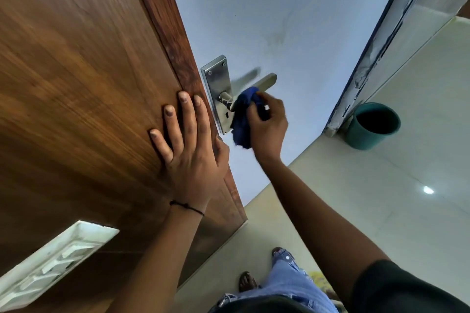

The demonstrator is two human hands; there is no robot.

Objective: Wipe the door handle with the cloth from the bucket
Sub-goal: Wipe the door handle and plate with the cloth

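Wiping is best done with the blue cloth [245, 115], bunched in the right hand [267, 127] grip, drawn along the door handle [264, 82] toward one o'clock, while the door [89, 71] is steadied by the spread left hand [190, 157].

- The inner half of the door handle [267, 81] lies under the blue cloth [244, 114]; only its free end shows.
- The right hand [267, 124] covers part of the cloth, so the fingers' grip on it cannot be seen.
- The left hand [188, 150] has its thumb behind the door's [76, 84] edge.
- The bucket's [372, 126] inside is dark, perhaps empty.
- The white fitting [50, 264] on the door is cut by the left edge.
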